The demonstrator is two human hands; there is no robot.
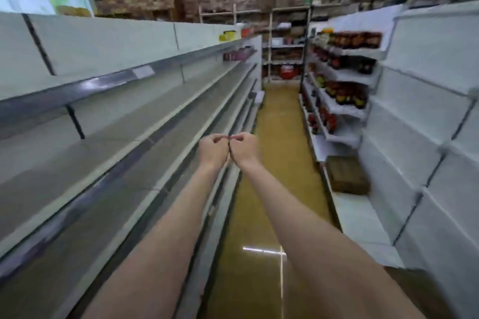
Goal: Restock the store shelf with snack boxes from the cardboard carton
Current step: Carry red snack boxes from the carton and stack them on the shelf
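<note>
Both my arms stretch forward down a store aisle. My left hand (213, 151) and my right hand (245, 149) are curled into fists, knuckles touching each other, and neither holds anything. A brown cardboard carton (347, 175) sits on the bottom shelf at the right, beyond and to the right of my hands. The long white shelves (108, 153) on the left are bare near me. A few purple boxes (237, 55) stand far down on one upper left shelf. The frame is blurred.
The right-hand shelves (344, 77) hold rows of dark bottles and jars. A yellow box (228, 35) sits on top of the left unit, far back. The glossy yellow-brown floor (274, 163) runs ahead to more racks (285, 54) by a brick wall.
</note>
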